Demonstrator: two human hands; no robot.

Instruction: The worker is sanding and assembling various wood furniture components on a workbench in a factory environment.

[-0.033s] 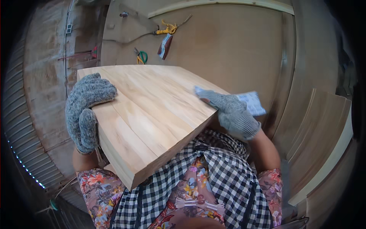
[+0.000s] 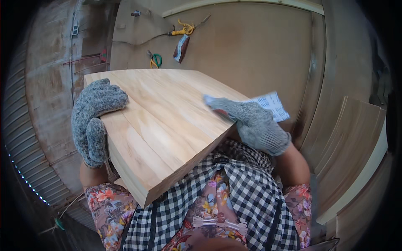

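A thick, pale wooden block (image 2: 163, 113), with board seams along its top, is tilted in front of me and its near edge is against my checked apron. My left hand (image 2: 96, 119), in a grey knitted glove, grips the block's left edge, fingers curled over the top and thumb down the side. Also gloved in grey, my right hand (image 2: 255, 123) presses a sheet of sandpaper (image 2: 270, 105) to the top face near the right edge. The sheet's printed white back sticks out past the hand, and a reddish side shows under the fingers.
On the brown work surface (image 2: 255, 50) beyond the block lie a yellow air blow gun (image 2: 183, 29) with its hose, another folded piece of sandpaper (image 2: 181, 48), and pliers (image 2: 155, 59) with green and orange handles. Long wooden boards (image 2: 347, 146) stand at the right.
My right hand has slid the sandpaper a little to the left across the wood, and the sheet's loose end has shifted with it. My left hand and the block are almost still.
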